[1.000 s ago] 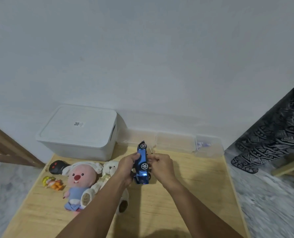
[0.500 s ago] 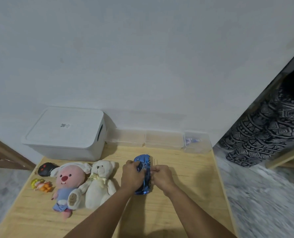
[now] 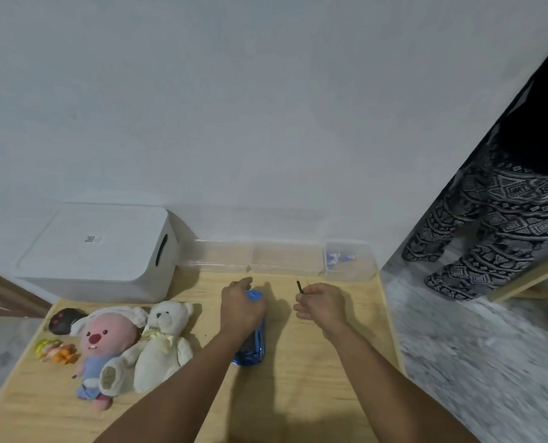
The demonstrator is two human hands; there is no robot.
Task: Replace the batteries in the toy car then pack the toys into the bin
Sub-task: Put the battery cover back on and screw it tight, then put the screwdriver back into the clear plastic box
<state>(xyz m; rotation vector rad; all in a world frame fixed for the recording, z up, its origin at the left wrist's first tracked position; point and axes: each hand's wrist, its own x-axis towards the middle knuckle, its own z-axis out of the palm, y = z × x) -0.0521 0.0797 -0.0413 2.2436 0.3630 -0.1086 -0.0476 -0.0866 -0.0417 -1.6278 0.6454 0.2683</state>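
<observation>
Hands [image 3: 241, 310] before lidded bin [image 3: 100, 251]

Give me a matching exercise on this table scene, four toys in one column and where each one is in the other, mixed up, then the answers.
Things:
1. blue toy car
2. white teddy bear
3. black remote
4. white bin

Places:
A. far left corner, against the wall
B. under the left hand
C. between the pink plush and the car
D. left edge, just in front of the bin

Pairs: 1-B, 2-C, 3-D, 4-A
</observation>
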